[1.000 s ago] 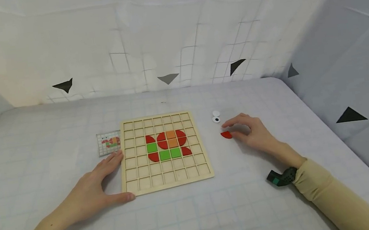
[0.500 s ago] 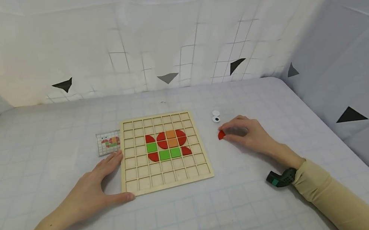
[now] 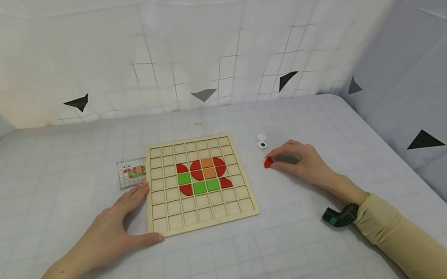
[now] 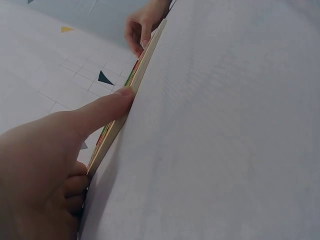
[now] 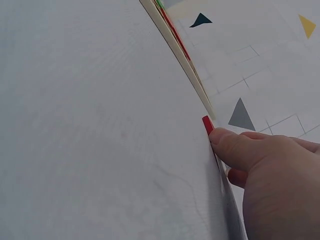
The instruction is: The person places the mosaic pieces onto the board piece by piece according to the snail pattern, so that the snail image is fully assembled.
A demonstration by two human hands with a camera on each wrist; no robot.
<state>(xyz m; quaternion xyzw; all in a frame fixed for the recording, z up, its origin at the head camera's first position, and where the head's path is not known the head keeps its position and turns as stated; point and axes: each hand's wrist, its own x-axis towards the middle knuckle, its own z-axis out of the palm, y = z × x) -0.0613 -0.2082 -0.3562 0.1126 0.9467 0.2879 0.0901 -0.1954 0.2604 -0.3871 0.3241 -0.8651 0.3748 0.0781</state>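
Observation:
A pale wooden grid board lies on the table with red, green and orange tiles in its cells. At its left side is my left hand, fingers extended along the edge and thumb against the near corner. To the right of the board, my right hand pinches a red quarter-circle tile between thumb and fingers, low at the table surface. The right wrist view shows the red tile sticking out past the thumb. Part of the tile is hidden by the fingertips.
Two small white discs, one with a black dot like an eye, lie beyond the right hand. A small pattern card lies at the board's left edge, partly covered by it. A white patterned cloth wall rises behind the table.
My right fingers have closed on the red tile, which has turned and shifted slightly left. The left hand and the board stay in place.

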